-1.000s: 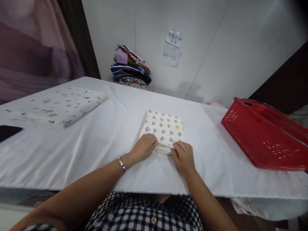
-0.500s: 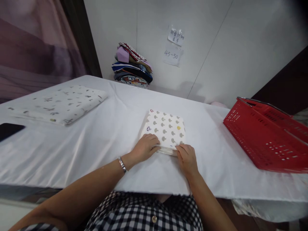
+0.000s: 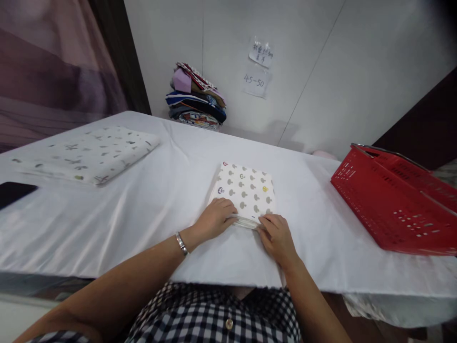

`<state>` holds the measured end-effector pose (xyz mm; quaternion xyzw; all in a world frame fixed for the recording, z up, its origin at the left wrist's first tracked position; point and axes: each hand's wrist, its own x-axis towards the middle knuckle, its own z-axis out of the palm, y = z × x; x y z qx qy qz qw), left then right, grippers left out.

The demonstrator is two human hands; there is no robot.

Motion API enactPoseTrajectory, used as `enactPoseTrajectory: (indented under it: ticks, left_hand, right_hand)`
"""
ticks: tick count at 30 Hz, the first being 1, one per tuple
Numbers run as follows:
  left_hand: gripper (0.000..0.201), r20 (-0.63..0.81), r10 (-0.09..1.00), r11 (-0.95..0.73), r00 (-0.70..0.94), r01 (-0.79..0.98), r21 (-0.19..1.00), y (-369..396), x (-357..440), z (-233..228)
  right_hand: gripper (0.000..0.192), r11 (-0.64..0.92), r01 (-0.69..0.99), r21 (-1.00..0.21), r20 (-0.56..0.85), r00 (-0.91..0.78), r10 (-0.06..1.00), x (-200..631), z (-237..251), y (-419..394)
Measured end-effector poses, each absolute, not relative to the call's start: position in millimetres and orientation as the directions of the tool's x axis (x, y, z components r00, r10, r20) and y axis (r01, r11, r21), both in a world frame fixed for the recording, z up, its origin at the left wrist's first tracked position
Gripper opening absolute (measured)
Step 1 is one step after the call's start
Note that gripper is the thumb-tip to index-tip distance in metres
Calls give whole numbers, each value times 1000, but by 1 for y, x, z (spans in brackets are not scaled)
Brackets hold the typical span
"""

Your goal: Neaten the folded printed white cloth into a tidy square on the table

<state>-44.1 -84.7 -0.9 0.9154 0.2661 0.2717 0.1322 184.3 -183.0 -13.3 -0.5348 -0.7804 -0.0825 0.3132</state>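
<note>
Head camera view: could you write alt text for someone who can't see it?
A person's left hand and right hand hold the near edge of a folded, patterned white cloth on a white-covered table. Another folded cloth lies left, a red basket right.

We cannot see the near corners of the mushroom-print cloth (image 3: pixel 246 190) behind the left hand (image 3: pixel 217 219) and right hand (image 3: pixel 278 238), and right of this cloth the frame cuts the red basket (image 3: pixel 389 209).
</note>
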Motion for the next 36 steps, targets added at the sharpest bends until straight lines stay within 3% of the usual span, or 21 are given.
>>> enactPoseTrajectory:
  ticks: [8,21,36]
  left_hand:
    - [13,419,552,-828,721,415,377,-84,-43,1]
    - [9,403,559,-826,724,443,349,-86,-44,0]
    - [7,409,585,-801,700,423,423,-84,-43,2]
  right_hand:
    - [30,437,868,-234,569,-243,786,187,-13,-184]
    - [33,434,883,-179,585,-260,769,188,-16,-184]
    - [28,410,901,-145,701,-199,685,186,-22,-179]
